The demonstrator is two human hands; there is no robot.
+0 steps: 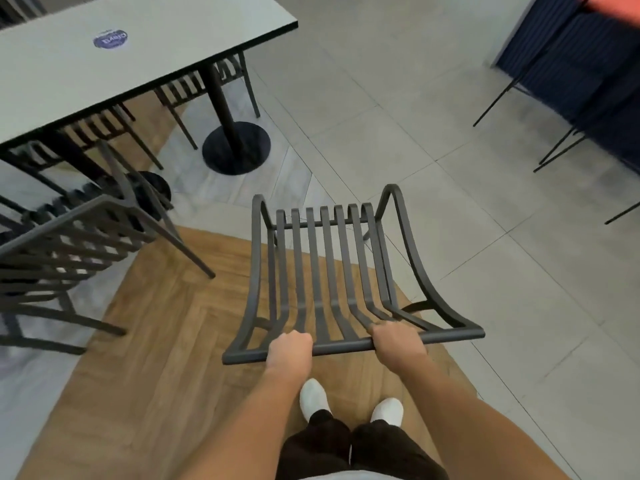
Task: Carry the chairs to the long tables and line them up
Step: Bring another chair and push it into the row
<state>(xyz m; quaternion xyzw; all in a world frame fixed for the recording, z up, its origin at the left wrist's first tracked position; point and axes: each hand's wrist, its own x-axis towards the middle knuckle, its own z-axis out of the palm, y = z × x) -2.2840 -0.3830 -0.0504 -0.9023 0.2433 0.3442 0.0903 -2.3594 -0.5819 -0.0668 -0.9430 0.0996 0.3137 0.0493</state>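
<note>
dark slatted metal chair

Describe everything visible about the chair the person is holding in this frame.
The held chair is dark grey, seemingly metal, with parallel slats curving from backrest into seat and looped side frames. It points away from the person, towards the long table. The left hand and right hand both grip its top back rail. It sits over the wood-pattern floor; whether its legs touch the ground cannot be told.
</note>
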